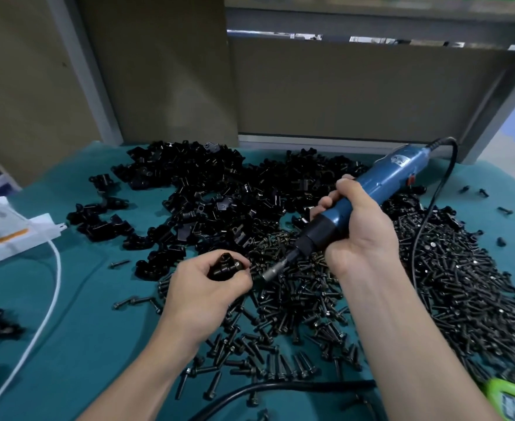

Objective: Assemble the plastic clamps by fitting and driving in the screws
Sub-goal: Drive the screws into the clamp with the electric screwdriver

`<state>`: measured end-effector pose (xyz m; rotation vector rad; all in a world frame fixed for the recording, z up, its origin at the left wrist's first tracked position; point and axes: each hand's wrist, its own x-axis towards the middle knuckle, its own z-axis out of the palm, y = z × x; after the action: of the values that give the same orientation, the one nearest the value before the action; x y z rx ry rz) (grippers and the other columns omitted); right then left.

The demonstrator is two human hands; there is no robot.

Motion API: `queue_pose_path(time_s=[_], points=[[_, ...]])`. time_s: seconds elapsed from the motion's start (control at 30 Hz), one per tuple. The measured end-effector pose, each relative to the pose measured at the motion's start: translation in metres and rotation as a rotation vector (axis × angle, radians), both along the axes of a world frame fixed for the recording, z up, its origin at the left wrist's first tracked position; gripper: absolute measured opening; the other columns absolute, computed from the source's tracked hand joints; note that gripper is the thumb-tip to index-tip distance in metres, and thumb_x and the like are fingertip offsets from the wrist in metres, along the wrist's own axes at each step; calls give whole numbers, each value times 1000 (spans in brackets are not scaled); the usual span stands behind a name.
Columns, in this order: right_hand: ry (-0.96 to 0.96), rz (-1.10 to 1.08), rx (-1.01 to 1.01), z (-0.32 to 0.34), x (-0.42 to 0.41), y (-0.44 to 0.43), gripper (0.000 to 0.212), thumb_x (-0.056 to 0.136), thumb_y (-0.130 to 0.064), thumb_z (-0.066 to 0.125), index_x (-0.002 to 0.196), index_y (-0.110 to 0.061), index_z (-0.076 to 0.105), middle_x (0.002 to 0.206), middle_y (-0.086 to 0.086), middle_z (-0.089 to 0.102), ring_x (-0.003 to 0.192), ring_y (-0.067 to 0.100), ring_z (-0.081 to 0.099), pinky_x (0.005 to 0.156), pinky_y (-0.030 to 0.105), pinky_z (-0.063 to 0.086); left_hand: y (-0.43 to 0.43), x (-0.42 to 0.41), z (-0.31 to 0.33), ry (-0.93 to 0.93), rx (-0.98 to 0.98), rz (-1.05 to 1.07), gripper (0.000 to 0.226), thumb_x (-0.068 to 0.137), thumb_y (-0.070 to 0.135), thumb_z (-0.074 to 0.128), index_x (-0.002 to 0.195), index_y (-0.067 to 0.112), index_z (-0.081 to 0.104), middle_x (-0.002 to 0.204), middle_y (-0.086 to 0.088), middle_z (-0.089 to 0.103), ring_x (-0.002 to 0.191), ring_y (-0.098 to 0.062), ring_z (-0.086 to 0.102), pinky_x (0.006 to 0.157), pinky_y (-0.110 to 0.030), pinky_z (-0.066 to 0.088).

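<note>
1. Nearest the camera, the left hand [207, 287] has its grip clamped on a small black plastic clamp [223, 266], fingers curled tight around it, so only its upper end and 1 side lug show. Whether a screw already sits in it cannot be told.
2. Just to the right of that clamp lies the silver bit [273, 272] of the blue corded electric screwdriver [368, 196]. The tool's long axis slopes from upper right, far, down to lower left, near, so the tip points at the clamp and stands just beside it, not clearly touching.
3. The right hand [359, 232] has its grip wrapped shut around the screwdriver's black collar and lower barrel. The coming move likely turns on lining that sloped axis with the clamp's screw hole.
4. Beneath both hands spreads a heap of loose black screws [432, 284] on the teal cloth-covered worktop [77, 329].
5. Farther back lies a pile of unassembled black plastic clamps [207, 189].
</note>
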<state>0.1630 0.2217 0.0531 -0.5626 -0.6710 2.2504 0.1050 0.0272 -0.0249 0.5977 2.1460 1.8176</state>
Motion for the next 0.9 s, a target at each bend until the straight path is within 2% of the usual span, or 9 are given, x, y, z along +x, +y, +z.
queue_pose_path(time_s=[0.07, 0.13, 0.27, 0.37, 0.63, 0.77, 0.9], points=[[24, -32, -20, 1, 1, 0, 19, 94, 1, 65, 106, -13, 62, 66, 2, 58, 49, 14, 55, 52, 27, 51, 0, 1, 1, 6, -22, -3, 19, 78, 19, 87, 90, 32, 79, 63, 4, 65, 56, -12, 53, 52, -28, 43], [41, -60, -29, 3, 3, 0, 20, 93, 2, 65, 105, -13, 63, 66, 2, 58, 49, 14, 54, 54, 27, 51, 1, 2, 2, 5, -47, 2, 19, 77, 20, 87, 88, 32, 78, 62, 6, 65, 54, -10, 53, 52, -29, 43], [76, -104, -16, 7, 4, -5, 22, 90, 4, 64, 102, -14, 64, 64, 1, 58, 49, 15, 55, 55, 28, 53, 3, 5, 4, 53, -85, 13, 16, 83, 18, 79, 86, 33, 77, 56, 7, 59, 47, -9, 42, 45, -23, 33], [76, -126, 15, 6, 1, -12, 23, 89, 5, 63, 102, -14, 63, 66, 1, 57, 49, 15, 54, 55, 29, 53, 3, 8, 7, 83, -122, -3, 12, 85, 23, 77, 86, 34, 73, 52, 9, 53, 44, -11, 37, 41, -25, 29], [64, -135, 45, -1, -5, -22, 26, 90, 6, 62, 106, -15, 60, 66, 0, 56, 50, 15, 54, 55, 29, 53, 2, 10, 10, 165, -172, 50, 25, 77, 35, 88, 89, 43, 68, 58, 8, 64, 41, -6, 45, 39, -22, 37], [81, -131, 17, -2, -5, -21, 25, 90, 6, 62, 104, -15, 61, 68, 1, 56, 52, 16, 55, 56, 29, 53, 3, 11, 9, 153, -136, 13, 28, 81, 23, 81, 93, 46, 73, 58, 8, 62, 42, -9, 42, 39, -25, 35], [92, -135, -4, -2, -5, -20, 24, 90, 6, 62, 102, -15, 61, 68, 1, 56, 53, 15, 55, 57, 28, 52, 2, 11, 8, 131, -139, -18, 21, 82, 15, 75, 85, 35, 72, 52, 11, 52, 41, -8, 38, 38, -23, 30]])
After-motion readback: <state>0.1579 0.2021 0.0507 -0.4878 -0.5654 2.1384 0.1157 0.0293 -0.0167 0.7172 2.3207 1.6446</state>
